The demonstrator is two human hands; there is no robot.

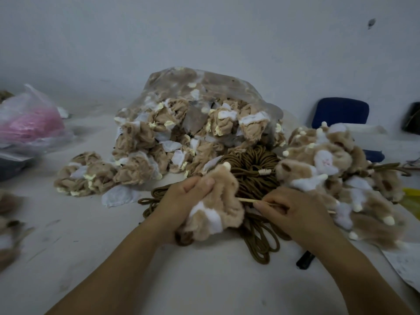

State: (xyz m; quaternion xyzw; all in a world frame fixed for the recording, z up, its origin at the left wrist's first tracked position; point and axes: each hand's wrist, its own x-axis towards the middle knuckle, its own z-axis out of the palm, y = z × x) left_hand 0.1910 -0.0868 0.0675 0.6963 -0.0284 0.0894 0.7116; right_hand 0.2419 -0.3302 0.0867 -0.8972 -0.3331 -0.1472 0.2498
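- Fingers (204,181) of the left hand (179,201) are curling tight around a tan-and-white plush skin (223,201), gripping it just in front of the coil of brown cord (252,164).
- Right hand (295,212) is pinching a thin wooden stick (248,200) between thumb and fingertips — its tip is pressing into the plush skin, over the coil's near edge.
- Clear bag (200,92) of crumpled skins is spilling open behind the coil; a pile of furry pieces (336,169) is lying just right of it, a pink bag (29,123) well to its left.
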